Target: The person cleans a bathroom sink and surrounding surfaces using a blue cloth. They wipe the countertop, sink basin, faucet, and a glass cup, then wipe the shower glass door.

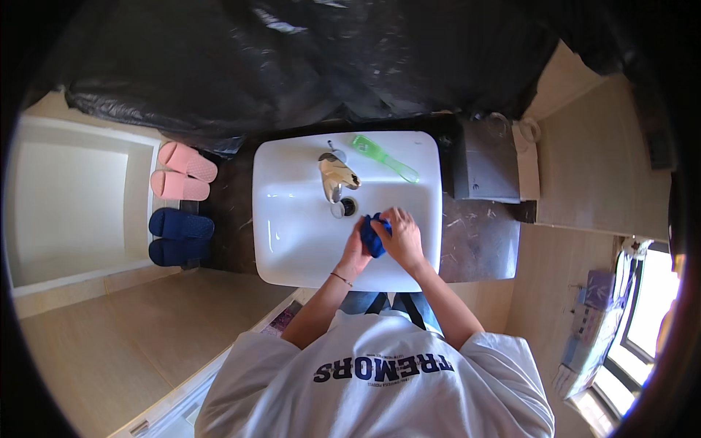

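A bunched blue cloth (373,240) is held over the right part of a white washbasin (306,257). My left hand (356,254) grips it from the left and below. From the right, my right hand (401,236) presses thumb and fingers on its upper side. Just beyond the cloth lies the drain (348,206), with its round stopper (337,210) tilted beside it. A shiny metal faucet (337,178) rises from the basin's back ledge, and no water shows clearly under it. On the ledge to its right rests a green, translucent plastic brush (386,159).
Pink slippers (186,171) and dark blue slippers (181,235) stand at the left end of the dark stone counter (233,219). A grey box (486,164) sits on the counter's right side. Black plastic sheeting (306,60) hangs behind the basin. At far right is a bright window (651,306).
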The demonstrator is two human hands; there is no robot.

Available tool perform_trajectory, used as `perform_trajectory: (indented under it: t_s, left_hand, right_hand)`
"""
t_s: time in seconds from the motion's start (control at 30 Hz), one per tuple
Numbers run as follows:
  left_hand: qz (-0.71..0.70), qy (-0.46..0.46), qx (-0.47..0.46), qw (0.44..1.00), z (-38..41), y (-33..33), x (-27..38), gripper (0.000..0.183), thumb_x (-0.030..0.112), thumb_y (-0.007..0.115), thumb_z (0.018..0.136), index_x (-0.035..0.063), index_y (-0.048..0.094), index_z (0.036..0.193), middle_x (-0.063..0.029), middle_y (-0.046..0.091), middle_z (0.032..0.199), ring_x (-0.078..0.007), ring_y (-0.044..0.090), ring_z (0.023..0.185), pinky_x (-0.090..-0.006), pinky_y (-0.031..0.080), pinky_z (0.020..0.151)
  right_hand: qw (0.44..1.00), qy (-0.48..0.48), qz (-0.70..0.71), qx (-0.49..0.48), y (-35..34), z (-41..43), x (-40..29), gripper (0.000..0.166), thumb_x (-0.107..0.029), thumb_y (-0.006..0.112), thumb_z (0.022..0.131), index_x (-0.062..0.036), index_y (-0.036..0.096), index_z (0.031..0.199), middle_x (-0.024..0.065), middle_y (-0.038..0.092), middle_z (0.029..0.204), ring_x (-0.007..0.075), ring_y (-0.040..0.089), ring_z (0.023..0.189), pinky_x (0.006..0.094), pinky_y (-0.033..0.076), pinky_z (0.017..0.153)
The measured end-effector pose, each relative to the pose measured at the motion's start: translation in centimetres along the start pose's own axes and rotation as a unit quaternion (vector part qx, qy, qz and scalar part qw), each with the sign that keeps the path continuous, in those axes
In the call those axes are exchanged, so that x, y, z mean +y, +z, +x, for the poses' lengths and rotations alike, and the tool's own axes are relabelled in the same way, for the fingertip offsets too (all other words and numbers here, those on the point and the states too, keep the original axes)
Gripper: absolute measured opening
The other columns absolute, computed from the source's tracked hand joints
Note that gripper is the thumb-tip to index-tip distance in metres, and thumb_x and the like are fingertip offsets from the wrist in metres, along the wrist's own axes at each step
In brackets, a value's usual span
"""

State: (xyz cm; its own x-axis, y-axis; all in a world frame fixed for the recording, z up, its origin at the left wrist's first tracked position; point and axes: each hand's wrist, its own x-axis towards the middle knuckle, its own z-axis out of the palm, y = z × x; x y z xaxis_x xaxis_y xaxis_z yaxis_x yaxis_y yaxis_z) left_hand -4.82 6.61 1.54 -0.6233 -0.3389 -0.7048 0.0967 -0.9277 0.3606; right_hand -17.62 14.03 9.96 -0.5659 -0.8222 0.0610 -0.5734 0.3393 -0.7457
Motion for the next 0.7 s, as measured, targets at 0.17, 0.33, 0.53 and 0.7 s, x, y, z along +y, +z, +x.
perform_trajectory:
  t_s: [0.17, 0.33, 0.53, 0.7]
  left_hand:
    - [-0.071, 0.032, 0.078, 0.994, 0.5, -1.8, 5.4, 0.074, 0.075, 0.049, 0.089, 0.0162, 0.054, 0.134, -0.0070, 0.064, 0.127, -0.0253, 0.060, 0.118, -0.0513, 0.045, 0.103]
    - [-0.141, 0.047, 0.045, 0.988, 2.9, -4.3, 6.8, 0.077, 0.064, 0.062, 0.089, 0.0106, 0.043, 0.140, -0.0122, 0.055, 0.137, -0.0304, 0.057, 0.122, -0.0488, 0.046, 0.106]
    - [-0.067, 0.069, 0.082, 0.992, 5.4, -3.4, 6.4, 0.050, 0.043, 0.056, 0.100, 0.0103, 0.046, 0.137, -0.0110, 0.053, 0.137, -0.0302, 0.053, 0.126, -0.0584, 0.037, 0.112]
    - [0.118, 0.079, 0.177, 0.974, 6.4, -4.5, 5.8, 0.021, 0.031, 0.060, 0.099, 0.0145, 0.059, 0.113, 0.0012, 0.063, 0.094, -0.0100, 0.059, 0.085, -0.0447, 0.045, 0.094]
  right_hand:
    - [0.969, 0.117, 0.212, -0.051, 4.4, 8.1, 0.0, 0.044, -0.045, 0.047, 0.104, -0.0028, 0.057, 0.095, 0.0152, 0.069, 0.074, 0.0414, 0.067, 0.069, 0.0496, 0.052, 0.064]
    - [0.990, 0.075, 0.074, -0.097, 4.4, 9.8, -2.7, 0.050, -0.045, 0.045, 0.105, -0.0012, 0.060, 0.086, 0.0140, 0.068, 0.071, 0.0296, 0.069, 0.065, 0.0418, 0.053, 0.062]
    - [0.874, 0.227, 0.420, -0.087, 3.7, 9.1, -2.5, 0.051, -0.047, 0.044, 0.106, -0.0009, 0.063, 0.092, 0.0074, 0.066, 0.074, 0.0150, 0.063, 0.065, 0.0298, 0.051, 0.063]
    - [0.973, 0.164, 0.155, -0.056, 11.6, 5.1, 5.1, 0.036, -0.025, 0.071, 0.092, -0.0064, 0.059, 0.121, 0.0096, 0.071, 0.092, 0.0175, 0.069, 0.076, 0.0309, 0.054, 0.068]
